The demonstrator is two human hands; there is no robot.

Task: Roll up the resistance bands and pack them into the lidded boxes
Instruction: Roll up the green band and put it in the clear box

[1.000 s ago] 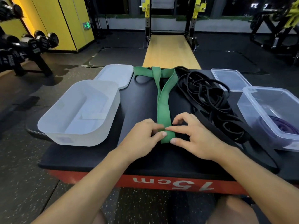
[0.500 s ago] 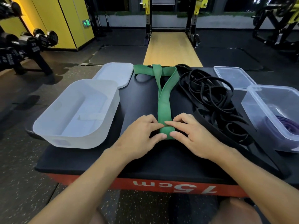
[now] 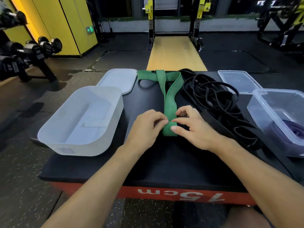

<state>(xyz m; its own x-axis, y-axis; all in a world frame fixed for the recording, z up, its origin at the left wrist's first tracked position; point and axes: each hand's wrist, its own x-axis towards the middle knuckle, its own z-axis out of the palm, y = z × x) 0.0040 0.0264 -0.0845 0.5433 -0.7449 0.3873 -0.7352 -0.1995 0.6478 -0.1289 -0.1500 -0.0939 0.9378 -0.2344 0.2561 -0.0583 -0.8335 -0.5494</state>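
Observation:
A green resistance band lies lengthwise on the black platform top, its far end looped near the back edge. My left hand and my right hand pinch its folded near end from both sides, index fingertips meeting on top. A tangle of black bands lies to the right. A white box stands open on the left, its lid behind it. A clear box on the right holds a rolled purple band; its clear lid lies behind.
The platform is a red-sided plyo box marked 75cm. A dumbbell rack stands on the floor to the left. A squat rack with a wooden floor strip lies beyond the far edge.
The near end of the green band has been folded over a little further away from me. Both hands stay on it, the right fingers now raised and curled above the fold.

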